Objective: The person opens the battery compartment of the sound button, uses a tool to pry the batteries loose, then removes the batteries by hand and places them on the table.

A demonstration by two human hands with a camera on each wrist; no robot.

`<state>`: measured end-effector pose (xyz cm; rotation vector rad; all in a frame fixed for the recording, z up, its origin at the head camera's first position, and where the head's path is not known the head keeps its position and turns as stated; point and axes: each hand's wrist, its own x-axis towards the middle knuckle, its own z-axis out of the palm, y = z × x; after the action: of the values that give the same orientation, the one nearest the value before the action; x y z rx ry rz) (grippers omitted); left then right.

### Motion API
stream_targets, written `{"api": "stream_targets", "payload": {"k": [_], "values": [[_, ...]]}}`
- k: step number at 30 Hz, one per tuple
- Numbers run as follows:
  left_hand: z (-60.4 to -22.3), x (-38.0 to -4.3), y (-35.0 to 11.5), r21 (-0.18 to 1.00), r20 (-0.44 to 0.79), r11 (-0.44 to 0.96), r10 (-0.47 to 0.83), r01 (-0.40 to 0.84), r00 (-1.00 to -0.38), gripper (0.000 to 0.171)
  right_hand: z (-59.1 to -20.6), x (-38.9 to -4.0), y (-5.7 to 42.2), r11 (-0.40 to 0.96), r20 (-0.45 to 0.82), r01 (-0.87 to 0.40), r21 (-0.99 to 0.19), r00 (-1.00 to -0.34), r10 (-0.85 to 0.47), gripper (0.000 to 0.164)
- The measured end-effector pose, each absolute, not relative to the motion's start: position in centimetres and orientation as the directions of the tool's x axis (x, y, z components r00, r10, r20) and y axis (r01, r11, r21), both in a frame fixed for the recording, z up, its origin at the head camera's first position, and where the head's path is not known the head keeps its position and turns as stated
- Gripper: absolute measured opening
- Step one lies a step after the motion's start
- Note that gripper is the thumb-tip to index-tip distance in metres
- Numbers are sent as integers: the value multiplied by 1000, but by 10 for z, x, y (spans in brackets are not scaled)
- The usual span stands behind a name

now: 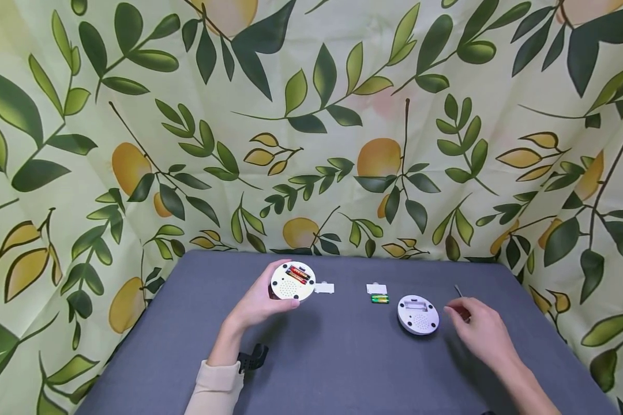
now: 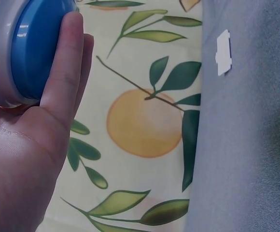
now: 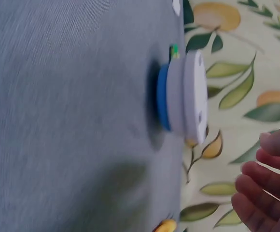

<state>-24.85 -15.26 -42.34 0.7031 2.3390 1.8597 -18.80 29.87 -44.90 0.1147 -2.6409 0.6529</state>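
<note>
My left hand point(image 1: 262, 300) grips a round white device point(image 1: 286, 290) by its edge, thumb in front. Its underside faces me, showing speaker holes and red-and-black batteries point(image 1: 297, 274) in the uncovered compartment. The left wrist view shows its blue side point(image 2: 36, 48) against the fingers. A second round device point(image 1: 418, 323) lies underside up on the table, blue part down, with an uncovered compartment that looks bare. To its right, my right hand point(image 1: 480, 331) hovers with loosely curled fingers, holding nothing. A thin metal shaft point(image 1: 458, 290) shows just beyond it.
One white battery cover point(image 1: 325, 287) lies right of the held device. Another white cover point(image 1: 376, 289) lies farther right, with green batteries point(image 1: 379, 299) in front of it. A yellow-and-red object point(image 3: 166, 225) is partly cut off in the right wrist view. Patterned fabric hangs behind the grey table point(image 1: 342, 369).
</note>
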Motion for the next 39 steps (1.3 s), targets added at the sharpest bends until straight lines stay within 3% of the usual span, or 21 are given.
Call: {"api": "stream_targets", "payload": {"k": [9, 22, 28, 39], "values": [[-423, -248, -152, 941, 225, 152, 392, 304, -892, 88, -472, -196, 335, 875, 441, -104, -473, -887, 133, 13], [-423, -248, -150, 942, 224, 144, 400, 302, -889, 87, -488, -206, 362, 838, 220, 117, -533, -937, 270, 37], [-423, -247, -150, 944, 220, 140, 409, 298, -886, 87, -491, -211, 368, 832, 100, 176, -527, -959, 267, 40], [-424, -247, -151, 943, 217, 146, 411, 299, -886, 87, -493, -213, 370, 838, 47, 191, -511, -967, 249, 41]]}}
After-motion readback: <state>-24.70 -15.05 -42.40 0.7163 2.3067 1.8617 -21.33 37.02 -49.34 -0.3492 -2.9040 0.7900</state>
